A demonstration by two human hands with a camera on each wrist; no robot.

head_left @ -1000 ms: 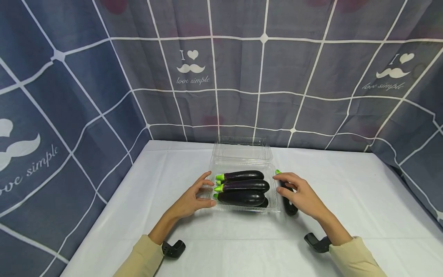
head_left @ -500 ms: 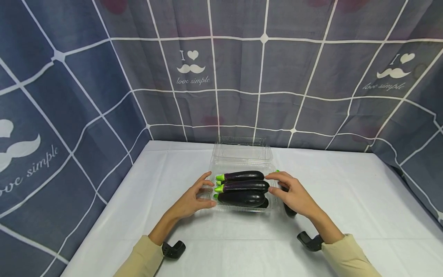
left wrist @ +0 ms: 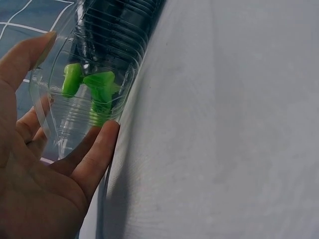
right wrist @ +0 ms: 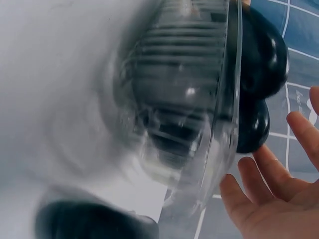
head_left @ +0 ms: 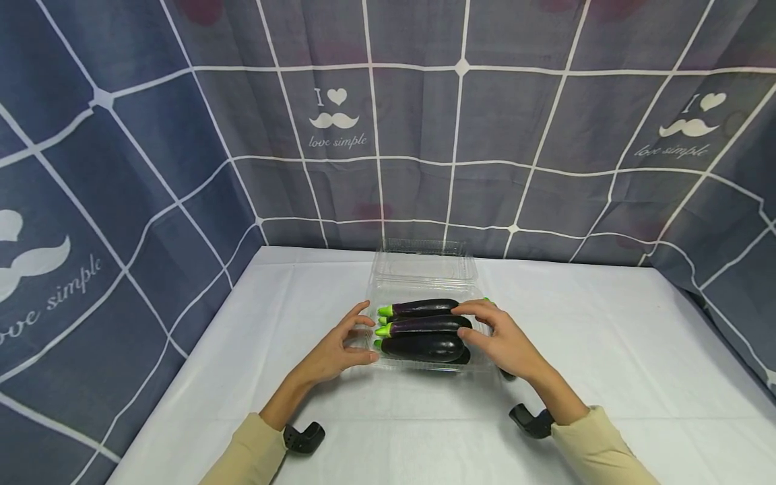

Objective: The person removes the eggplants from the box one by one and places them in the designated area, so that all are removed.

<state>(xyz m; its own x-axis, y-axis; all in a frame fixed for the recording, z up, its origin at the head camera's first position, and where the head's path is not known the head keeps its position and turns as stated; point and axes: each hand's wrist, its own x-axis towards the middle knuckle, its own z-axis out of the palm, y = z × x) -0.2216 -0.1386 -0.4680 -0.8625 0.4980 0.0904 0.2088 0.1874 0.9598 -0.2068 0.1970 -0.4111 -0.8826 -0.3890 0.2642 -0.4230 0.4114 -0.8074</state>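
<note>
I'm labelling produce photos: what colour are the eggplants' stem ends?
Bright green; the stem ends show best in the left wrist view.

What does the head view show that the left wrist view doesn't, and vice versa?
Only the head view shows the right hand, the loose eggplant and the sleeves. Only the left wrist view shows the palm of the left hand and the ridged outside of the box. Both show that hand, the box, eggplants inside, the cloth and curtain.

Beyond the white tablecloth (head_left: 412, 424), a gridded curtain (head_left: 418, 114) bears blurry, seemingly reddish patches (head_left: 201, 11).
</note>
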